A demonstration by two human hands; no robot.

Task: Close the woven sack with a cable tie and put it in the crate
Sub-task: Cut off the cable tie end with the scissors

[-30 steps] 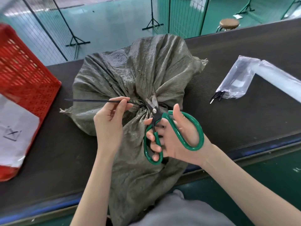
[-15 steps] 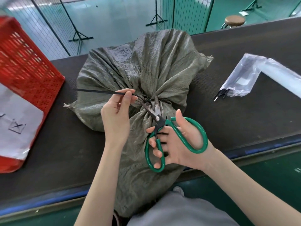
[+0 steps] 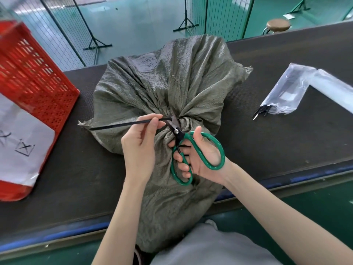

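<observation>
The grey-green sack (image 3: 172,88) lies on the dark counter (image 3: 277,142), its neck gathered and cinched by a black cable tie (image 3: 126,124). The left hand (image 3: 140,148) pinches the tie's loose tail, which sticks out to the left. The right hand (image 3: 198,157) grips green-handled scissors (image 3: 191,150), blades at the tie beside the knot. A red crate (image 3: 34,83) stands on the counter to the left, apart from the sack.

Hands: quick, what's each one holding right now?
Left hand: closed, pinching the cable tie tail.
Right hand: closed on the scissors.
</observation>
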